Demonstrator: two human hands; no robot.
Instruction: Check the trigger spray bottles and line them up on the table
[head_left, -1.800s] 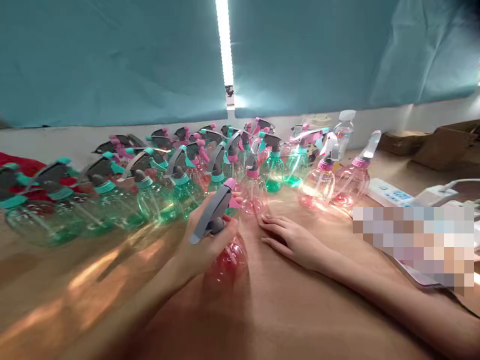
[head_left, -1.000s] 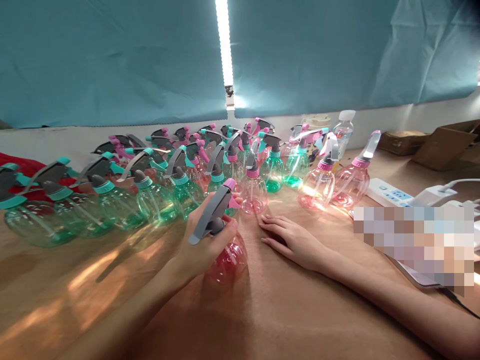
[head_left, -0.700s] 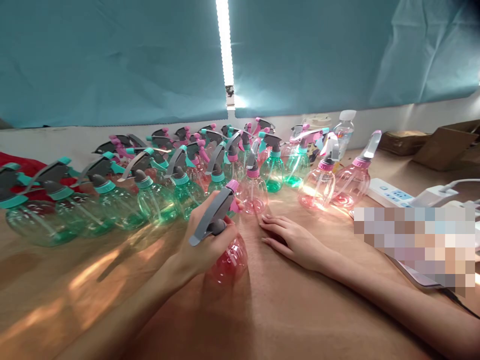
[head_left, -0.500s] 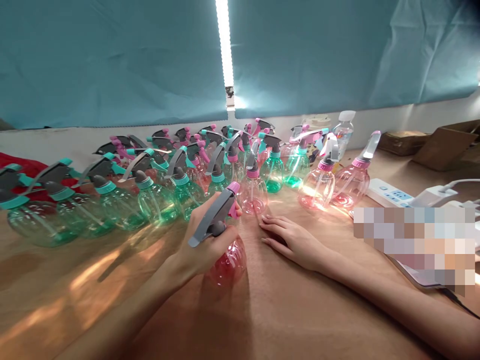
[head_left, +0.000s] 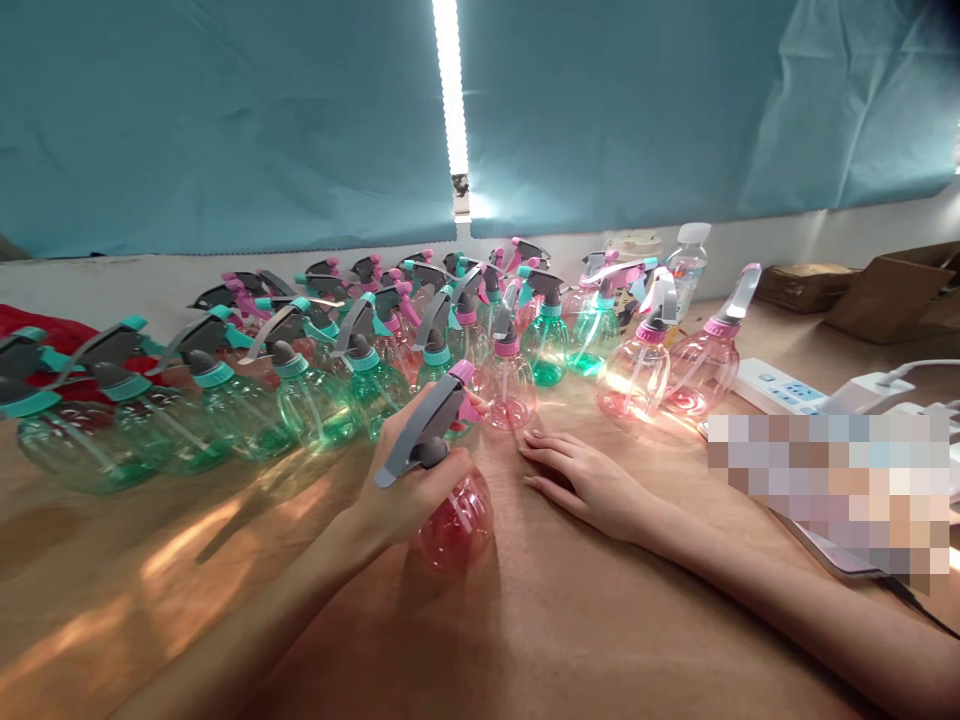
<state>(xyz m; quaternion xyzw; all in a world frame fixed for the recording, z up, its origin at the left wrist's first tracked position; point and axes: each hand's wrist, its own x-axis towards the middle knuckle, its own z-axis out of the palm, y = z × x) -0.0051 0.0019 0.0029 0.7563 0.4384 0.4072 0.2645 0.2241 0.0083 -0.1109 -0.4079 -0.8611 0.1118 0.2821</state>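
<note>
My left hand (head_left: 409, 490) is wrapped round the neck of a pink spray bottle (head_left: 459, 525) with a grey and pink spray head, near the middle of the table. Its fingers on the far side are partly hidden. My right hand (head_left: 574, 475) lies on the tabletop to the right, fingers stretched forward and holding nothing. Just beyond the hands stands another pink spray bottle (head_left: 508, 385). A green spray bottle (head_left: 379, 390) is beyond my left hand, in a row of similar ones.
Several green and pink bottles crowd the back of the brown table (head_left: 585, 640). At right are a white power strip (head_left: 776, 385) with plugs, a blurred-out device, a cardboard box (head_left: 889, 290) and a capped clear bottle (head_left: 690, 265). Red cloth (head_left: 56, 320) lies at far left.
The spray head of the held bottle has tilted slightly to the left along with my left hand. My right hand has not visibly moved.
</note>
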